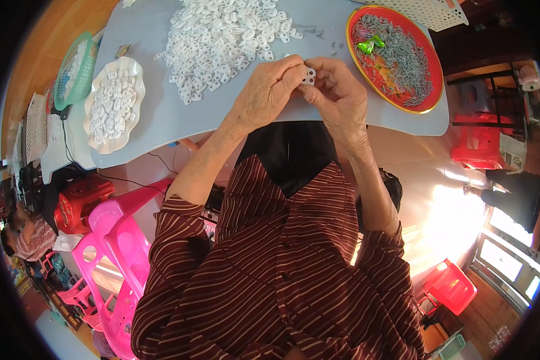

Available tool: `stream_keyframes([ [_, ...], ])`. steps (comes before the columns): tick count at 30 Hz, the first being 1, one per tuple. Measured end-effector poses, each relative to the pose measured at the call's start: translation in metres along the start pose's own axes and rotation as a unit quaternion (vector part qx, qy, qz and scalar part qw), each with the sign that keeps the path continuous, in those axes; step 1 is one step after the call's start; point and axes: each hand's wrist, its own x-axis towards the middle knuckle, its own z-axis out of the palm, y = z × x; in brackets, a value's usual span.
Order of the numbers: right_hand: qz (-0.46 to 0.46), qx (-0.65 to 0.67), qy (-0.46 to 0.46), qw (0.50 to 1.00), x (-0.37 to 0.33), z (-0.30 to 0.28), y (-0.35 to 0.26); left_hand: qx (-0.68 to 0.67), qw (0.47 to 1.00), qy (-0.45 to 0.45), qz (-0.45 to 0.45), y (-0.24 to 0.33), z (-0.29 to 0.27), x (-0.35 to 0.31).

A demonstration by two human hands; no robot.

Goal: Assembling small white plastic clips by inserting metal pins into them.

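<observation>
Over the near edge of the grey-blue table (168, 123), both my hands meet around a small white plastic piece with holes (309, 76). My left hand (267, 93) is closed, its thumb and fingers pressed together at the piece's left side. From the right, my right hand (340, 95) pinches the same piece between thumb and fingers. Most of it is hidden by the fingers. Beyond my left hand spreads a large heap of similar white pieces (216, 45). To the right, a red tray with a gold rim (433, 72) holds many grey screws (405, 63).
A green wrapper (371, 44) lies among the screws. At left stand a white scalloped dish (138, 90) of white pieces and a green basket (91, 69). Loose screws (309, 30) lie beside the heap. Pink plastic chair (111, 225) at lower left; red stool (453, 288) at lower right.
</observation>
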Motion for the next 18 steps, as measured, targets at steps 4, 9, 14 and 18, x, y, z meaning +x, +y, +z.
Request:
stream_keyframes([
  [4,-0.004,-0.032,0.004,0.999,-0.001,0.0,0.0,0.013,1.0,-0.02,-0.009,0.001,-0.002,0.001],
  [9,-0.019,-0.039,-0.011,0.999,-0.001,-0.002,0.004,0.042,0.998,-0.041,0.007,0.003,-0.008,0.004],
  [14,-0.034,-0.069,0.0,0.997,-0.001,-0.001,0.005,0.039,0.997,-0.069,-0.007,0.003,-0.009,0.003],
  [18,-0.04,-0.106,0.002,0.994,-0.004,0.0,0.001,0.043,0.997,-0.059,0.001,0.003,-0.007,0.0],
])
